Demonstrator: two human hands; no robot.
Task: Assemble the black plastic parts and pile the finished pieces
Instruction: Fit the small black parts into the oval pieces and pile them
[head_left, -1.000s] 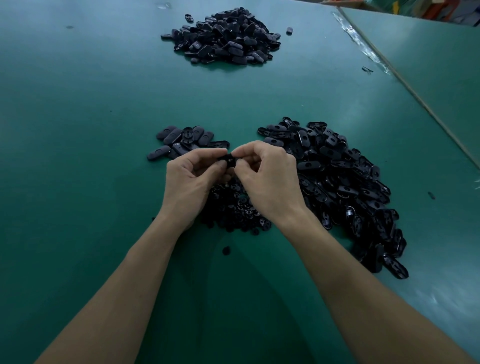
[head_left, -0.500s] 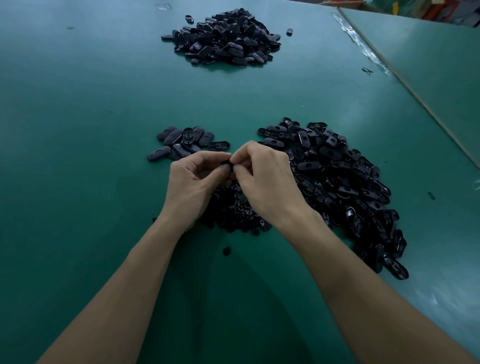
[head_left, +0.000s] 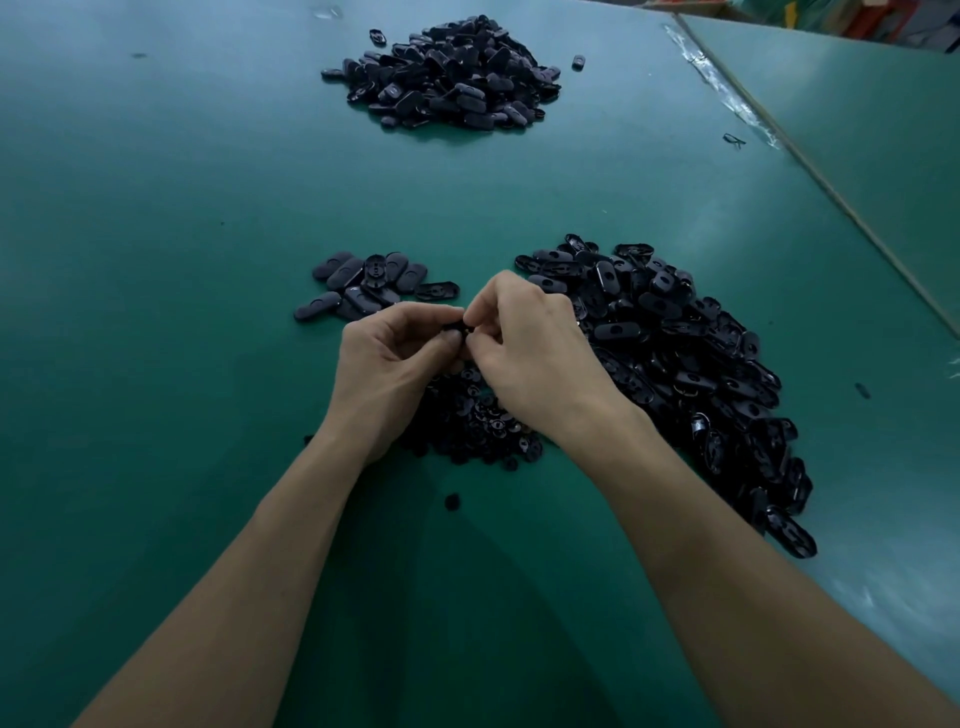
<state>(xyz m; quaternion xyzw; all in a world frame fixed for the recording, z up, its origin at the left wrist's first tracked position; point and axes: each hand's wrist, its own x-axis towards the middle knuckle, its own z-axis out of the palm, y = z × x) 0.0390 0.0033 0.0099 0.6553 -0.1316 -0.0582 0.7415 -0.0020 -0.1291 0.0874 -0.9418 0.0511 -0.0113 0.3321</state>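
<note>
**Head view.** Lower centre: one loose round part lies on the green table. Above it is a heap of small round parts, partly hidden under the wrists.

Centre: the left hand and right hand have curled fingers, and their fingertips meet to pinch one black plastic piece just above that heap. Over the last second the hands have scarcely shifted. The fingertips drew together and stay closed on the piece, so the press-fit is judged under way and the piece not yet released.

Right of centre: the large heap of oval shells. Left of centre: a small group of oval pieces, unchanged in number and probably the finished ones. Top: a far heap, likewise undisturbed.
</note>
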